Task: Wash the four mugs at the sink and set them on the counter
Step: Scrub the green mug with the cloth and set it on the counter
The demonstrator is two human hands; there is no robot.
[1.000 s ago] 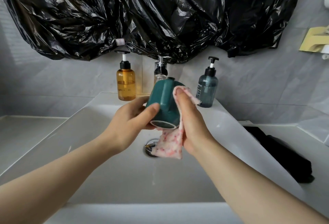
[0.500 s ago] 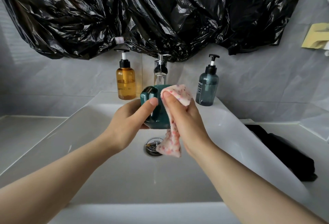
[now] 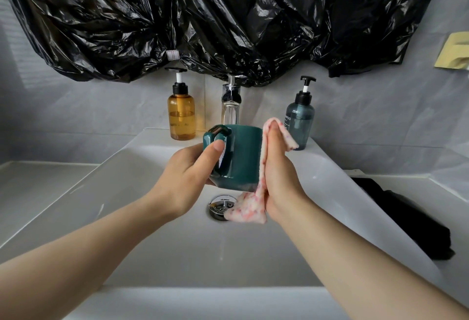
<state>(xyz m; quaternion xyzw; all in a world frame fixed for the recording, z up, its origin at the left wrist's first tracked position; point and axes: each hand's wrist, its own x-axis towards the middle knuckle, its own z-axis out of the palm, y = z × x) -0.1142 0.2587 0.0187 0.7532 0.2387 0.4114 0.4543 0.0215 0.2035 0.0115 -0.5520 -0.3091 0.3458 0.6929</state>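
A dark green mug (image 3: 242,157) hangs upright above the white sink basin (image 3: 152,218), its handle turned to the left. My left hand (image 3: 187,180) grips it from the left, thumb lying across the handle side. My right hand (image 3: 276,177) presses a pink-speckled white cloth (image 3: 250,208) against the mug's right wall, fingers pointing up; the cloth's lower end dangles over the drain (image 3: 220,205). No other mugs show in view.
A chrome faucet (image 3: 230,103) stands behind the mug, between an amber pump bottle (image 3: 181,114) and a blue-grey pump bottle (image 3: 299,119). Grey counter (image 3: 38,187) lies left; a black cloth (image 3: 406,220) lies on the right counter. Black plastic sheeting (image 3: 228,20) hangs above.
The mug has turned from tilted with its bottom toward me to upright, handle at the left. My right hand with the cloth has slid round to the mug's right side.
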